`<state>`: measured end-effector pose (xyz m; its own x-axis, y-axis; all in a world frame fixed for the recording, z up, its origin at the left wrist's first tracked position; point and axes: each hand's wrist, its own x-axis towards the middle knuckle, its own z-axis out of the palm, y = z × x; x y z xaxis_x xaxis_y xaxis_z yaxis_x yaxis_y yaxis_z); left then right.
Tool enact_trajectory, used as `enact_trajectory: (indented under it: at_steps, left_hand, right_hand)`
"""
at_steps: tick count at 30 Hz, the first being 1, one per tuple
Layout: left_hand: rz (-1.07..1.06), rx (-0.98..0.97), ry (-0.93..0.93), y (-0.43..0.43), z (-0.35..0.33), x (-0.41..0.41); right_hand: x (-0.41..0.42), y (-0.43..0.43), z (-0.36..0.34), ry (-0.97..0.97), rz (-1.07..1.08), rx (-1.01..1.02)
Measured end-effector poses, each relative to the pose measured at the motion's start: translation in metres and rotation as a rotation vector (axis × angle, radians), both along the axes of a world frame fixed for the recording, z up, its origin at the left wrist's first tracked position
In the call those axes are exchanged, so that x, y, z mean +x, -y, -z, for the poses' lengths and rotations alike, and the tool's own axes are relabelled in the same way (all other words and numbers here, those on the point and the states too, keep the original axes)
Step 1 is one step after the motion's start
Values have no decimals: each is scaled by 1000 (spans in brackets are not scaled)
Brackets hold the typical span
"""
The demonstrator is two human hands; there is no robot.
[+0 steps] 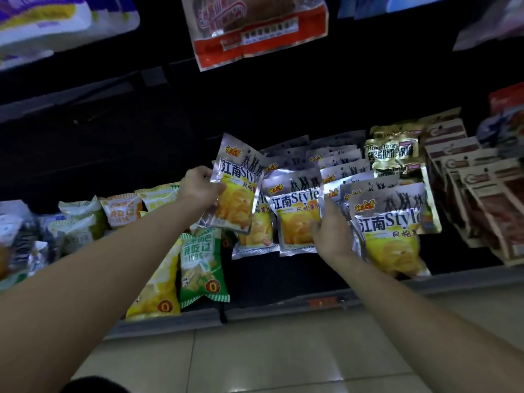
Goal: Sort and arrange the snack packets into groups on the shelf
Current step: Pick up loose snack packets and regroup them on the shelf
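Pinching one silver-yellow packet (236, 191) printed "江南Style", left hand (200, 187) holds it mid-frame over the shelf (283, 282) | right hand (331, 231): fingers straight, touching same-label rows (388, 222) right of centre | lower centre: one green packet (202, 265) reading "1896"

We stand in a shop: a shelf (283, 282) holds rows of identical snack packets (296, 219), a price label (321, 302) on its edge.

Both bare forearms stretch forward, the left hand (198, 187) raised, its curled fingers and thumb pinching a silver packet (236, 191) by the edge, the right hand (331, 231) lower, fingers extended upward.
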<state>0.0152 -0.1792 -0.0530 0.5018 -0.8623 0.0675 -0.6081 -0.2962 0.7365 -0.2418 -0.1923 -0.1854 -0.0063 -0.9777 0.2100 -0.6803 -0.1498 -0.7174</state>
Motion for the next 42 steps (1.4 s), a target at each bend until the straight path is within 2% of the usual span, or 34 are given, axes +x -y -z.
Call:
enact_trajectory:
  at_steps: [2, 4, 6, 8, 14, 17, 21, 23, 25, 27, 29, 33, 36, 42]
  left_hand:
    - [-34, 2, -59, 2, 9, -3]
    - [-84, 22, -74, 2, 22, -3]
    - [-115, 42, -63, -1, 30, 0]
    - [-127, 38, -75, -1, 34, 7]
    - [-62, 147, -213, -12, 44, 20]
    - [10, 216, -319, -15, 47, 16]
    - [44, 256, -406, -14, 55, 1]
    - [67, 258, -482, -13, 62, -9]
    - [88, 263, -504, -12, 70, -19]
    - [60, 254, -532, -9, 77, -23]
    - [30, 263, -559, -6, 81, -21]
    - [95, 401, -576, -13, 77, -8]
    - [166, 408, -458, -31, 58, 7]
    - [475, 546, 306, -95, 26, 35]
  right_hand:
    - [-3, -10, 9, -263, -47, -209]
    - [-2, -17, 21, -408, -189, -340]
    - [1, -19, 37, -490, -422, -275]
    - [3, -21, 48, -590, -548, -126]
    - [-7, -10, 57, -653, -494, 7]
    - [1, -6, 49, -487, -459, 34]
    - [20, -7, 30, 155, -331, 189]
    - [31, -12, 22, 270, -340, 190]
    - [40, -21, 20, 136, -373, 64]
    - [43, -29, 24, -172, -397, -142]
    - [47, -32, 30, -442, -436, -237]
    - [56, -21, 42, -717, -537, -33]
    - [65, -18, 44, -777, -554, 41]
    - [86, -17, 22, -712, -507, 77]
